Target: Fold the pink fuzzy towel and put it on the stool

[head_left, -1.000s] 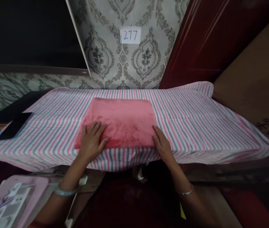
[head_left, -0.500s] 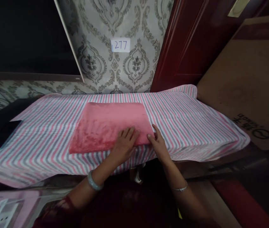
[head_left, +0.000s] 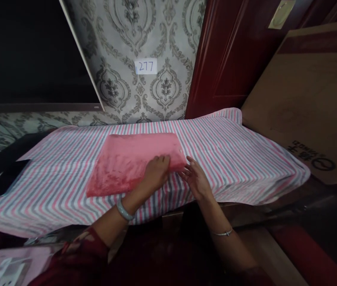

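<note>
A folded pink cloth (head_left: pixel 126 167) lies flat on a table covered with a pink, grey and white striped sheet (head_left: pixel 230 155). My left hand (head_left: pixel 155 171) rests on the cloth's near right corner with its fingers curled over the fabric. Just to the right, my right hand (head_left: pixel 195 179) sits on the striped sheet, its fingers apart and its fingertips touching the same corner's edge. Each wrist wears a bangle.
A dark flat object (head_left: pixel 1 180) lies at the table's left end. A large cardboard sheet (head_left: pixel 305 111) leans at the right beside a dark red door (head_left: pixel 230 59). A paper label reading 277 (head_left: pixel 146 66) hangs on the patterned wall behind.
My left hand slid from the cloth's near left corner to its near right corner and curled its fingers there. My right hand stayed at that corner. The view shifted right.
</note>
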